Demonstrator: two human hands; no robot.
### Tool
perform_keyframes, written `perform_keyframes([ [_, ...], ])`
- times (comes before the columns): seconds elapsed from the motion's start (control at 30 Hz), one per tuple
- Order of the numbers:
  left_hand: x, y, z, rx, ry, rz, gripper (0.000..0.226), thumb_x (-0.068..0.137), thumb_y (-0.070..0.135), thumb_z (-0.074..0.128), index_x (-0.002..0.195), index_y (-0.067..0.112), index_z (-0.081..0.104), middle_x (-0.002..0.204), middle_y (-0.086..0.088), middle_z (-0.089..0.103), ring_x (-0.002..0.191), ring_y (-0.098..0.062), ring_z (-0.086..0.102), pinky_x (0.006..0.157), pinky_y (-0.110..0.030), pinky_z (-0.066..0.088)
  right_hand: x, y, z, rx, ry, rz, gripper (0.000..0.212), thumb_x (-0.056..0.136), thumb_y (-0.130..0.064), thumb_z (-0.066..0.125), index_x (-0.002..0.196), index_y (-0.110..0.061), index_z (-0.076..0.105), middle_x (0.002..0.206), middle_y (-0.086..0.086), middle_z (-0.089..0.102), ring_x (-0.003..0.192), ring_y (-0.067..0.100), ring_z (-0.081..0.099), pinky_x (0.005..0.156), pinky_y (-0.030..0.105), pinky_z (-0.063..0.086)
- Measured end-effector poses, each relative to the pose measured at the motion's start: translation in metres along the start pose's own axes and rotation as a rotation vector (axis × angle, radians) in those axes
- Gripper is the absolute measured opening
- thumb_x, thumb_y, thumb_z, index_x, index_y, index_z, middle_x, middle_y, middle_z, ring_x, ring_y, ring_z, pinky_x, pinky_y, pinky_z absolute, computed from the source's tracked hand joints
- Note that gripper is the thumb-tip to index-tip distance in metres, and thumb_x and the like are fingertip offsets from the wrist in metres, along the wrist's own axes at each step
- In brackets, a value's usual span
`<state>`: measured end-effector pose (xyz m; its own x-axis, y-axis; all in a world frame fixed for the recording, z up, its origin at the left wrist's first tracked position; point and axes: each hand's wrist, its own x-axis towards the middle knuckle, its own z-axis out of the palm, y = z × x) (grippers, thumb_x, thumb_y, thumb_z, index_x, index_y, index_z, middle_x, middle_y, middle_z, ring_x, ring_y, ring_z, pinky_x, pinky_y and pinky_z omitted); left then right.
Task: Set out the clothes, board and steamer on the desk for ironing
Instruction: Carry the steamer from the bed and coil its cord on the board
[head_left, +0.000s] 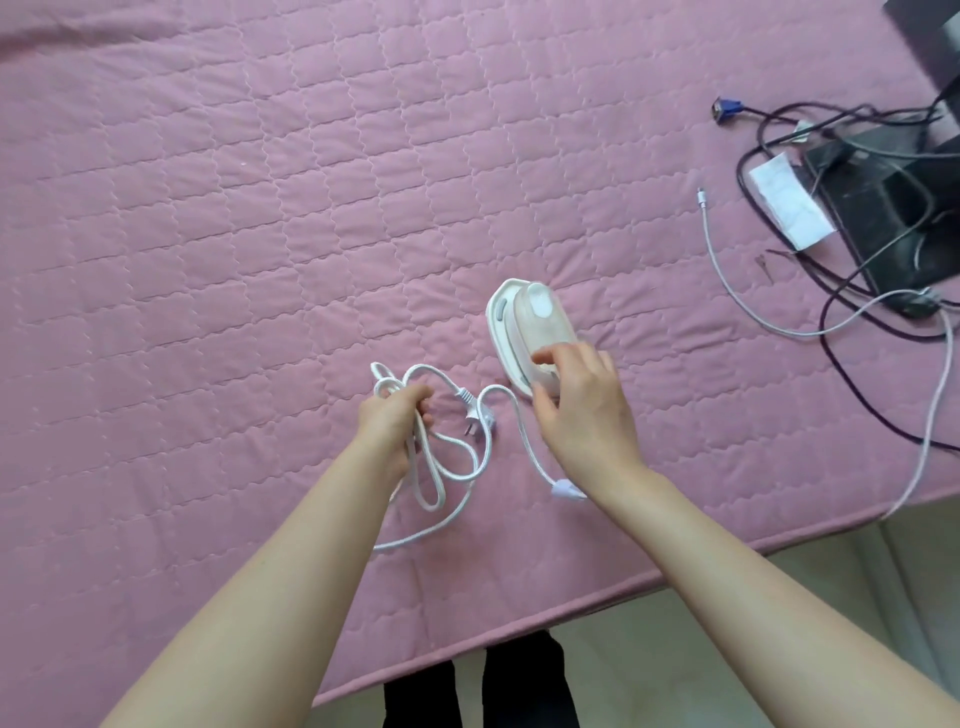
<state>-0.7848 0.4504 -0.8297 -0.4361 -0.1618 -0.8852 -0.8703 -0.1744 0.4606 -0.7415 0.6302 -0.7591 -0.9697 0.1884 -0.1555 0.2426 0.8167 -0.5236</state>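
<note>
Pink quilted cloth covered the bench (260, 208) from edge to edge. By the right edge sat a black stand (883, 218) amid tangled dark cables (841, 322), partly cut off by the frame. The steamer (530, 322), white and pale pink, lay close to the near edge. Its long axis ran from the right hand (582, 410) away toward the far edge. That hand, clearly the nearer one, curled fingers and thumb round its near end and hid the handle there. The white cord (457, 467) looped leftward along the near edge, and the left hand (395, 415) gripped a bundle of it. The plug (475, 410) lay between the two hands. No clothes or board could be seen.
</note>
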Motion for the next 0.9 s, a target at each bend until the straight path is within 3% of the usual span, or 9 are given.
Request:
perform_keyframes([
  [0.1,0.0,0.005,0.026,-0.001,0.059,0.014,0.015,0.081,0.006,0.063,0.07,0.012,0.054,0.049,0.001,0.055,0.035,-0.009,0.049,0.048,-0.022,0.038,0.006,0.022,-0.017,-0.068,0.06,0.066,0.029,0.087,-0.018,0.062,0.115,-0.011,0.057,0.115,0.008,0.055,0.105,0.031,0.046,0.089,0.036,0.039],
  [0.2,0.002,0.008,0.05,0.045,0.065,0.042,0.009,0.077,0.004,0.066,0.08,0.004,0.058,0.065,-0.009,0.059,0.045,-0.015,0.05,0.041,-0.02,0.04,0.011,0.039,-0.02,-0.08,-0.081,0.206,0.045,0.09,-0.035,0.059,0.124,-0.008,0.048,0.124,0.013,0.048,0.112,0.034,0.043,0.095,0.038,0.034],
  [0.3,0.009,0.009,0.073,0.122,0.037,0.063,0.024,0.07,0.006,0.07,0.091,-0.003,0.063,0.083,-0.017,0.069,0.048,-0.017,0.05,0.046,-0.024,0.041,0.016,0.05,-0.018,-0.029,-0.212,0.305,0.054,0.089,-0.044,0.058,0.124,-0.006,0.043,0.127,0.014,0.047,0.117,0.035,0.045,0.094,0.041,0.037],
  [0.43,0.017,0.012,0.101,0.248,0.079,0.093,0.005,0.075,-0.001,0.064,0.078,-0.001,0.061,0.065,-0.014,0.059,0.046,-0.018,0.048,0.049,-0.024,0.042,0.025,0.058,-0.015,0.089,-0.347,0.422,0.053,0.088,-0.043,0.06,0.12,-0.005,0.042,0.122,0.014,0.055,0.113,0.033,0.051,0.075,0.032,0.036],
  [0.53,0.027,0.012,0.111,0.285,0.128,0.09,0.01,0.077,-0.001,0.06,0.087,-0.001,0.059,0.059,-0.012,0.052,0.045,-0.02,0.047,0.045,-0.023,0.039,0.032,0.063,-0.014,0.149,-0.416,0.462,0.046,0.086,-0.042,0.061,0.113,-0.008,0.048,0.113,0.011,0.061,0.108,0.03,0.055,0.071,0.029,0.033],
  [0.67,0.035,0.007,0.119,0.354,0.135,0.101,0.036,0.077,0.006,0.064,0.111,-0.005,0.056,0.082,-0.017,0.059,0.068,-0.027,0.057,0.062,-0.033,0.048,0.037,0.066,-0.01,0.263,-0.485,0.479,0.036,0.089,-0.034,0.057,0.111,-0.009,0.044,0.11,0.009,0.06,0.098,0.027,0.055,0.071,0.029,0.035],
  [0.73,0.037,0.003,0.12,0.383,0.11,0.101,0.042,0.077,0.009,0.068,0.114,-0.006,0.055,0.086,-0.018,0.059,0.071,-0.029,0.057,0.063,-0.035,0.047,0.038,0.067,-0.007,0.35,-0.499,0.535,0.035,0.086,-0.03,0.058,0.108,-0.011,0.039,0.106,0.008,0.061,0.091,0.024,0.058,0.07,0.031,0.042],
  [0.8,0.037,0.002,0.118,0.395,0.09,0.112,0.041,0.076,0.012,0.071,0.109,-0.007,0.057,0.081,-0.017,0.058,0.067,-0.027,0.057,0.06,-0.034,0.046,0.038,0.069,-0.002,0.403,-0.496,0.587,0.039,0.081,-0.029,0.06,0.106,-0.013,0.035,0.103,0.012,0.065,0.087,0.027,0.064,0.075,0.036,0.051],
  [0.9,0.028,0.003,0.115,0.397,0.082,0.125,0.018,0.079,0.013,0.071,0.084,0.003,0.057,0.065,-0.011,0.053,0.052,-0.022,0.05,0.049,-0.028,0.041,0.04,0.071,-0.004,0.298,-0.46,0.567,0.058,0.075,-0.033,0.065,0.118,-0.017,0.03,0.102,0.008,0.062,0.086,0.03,0.063,0.075,0.035,0.049],
])
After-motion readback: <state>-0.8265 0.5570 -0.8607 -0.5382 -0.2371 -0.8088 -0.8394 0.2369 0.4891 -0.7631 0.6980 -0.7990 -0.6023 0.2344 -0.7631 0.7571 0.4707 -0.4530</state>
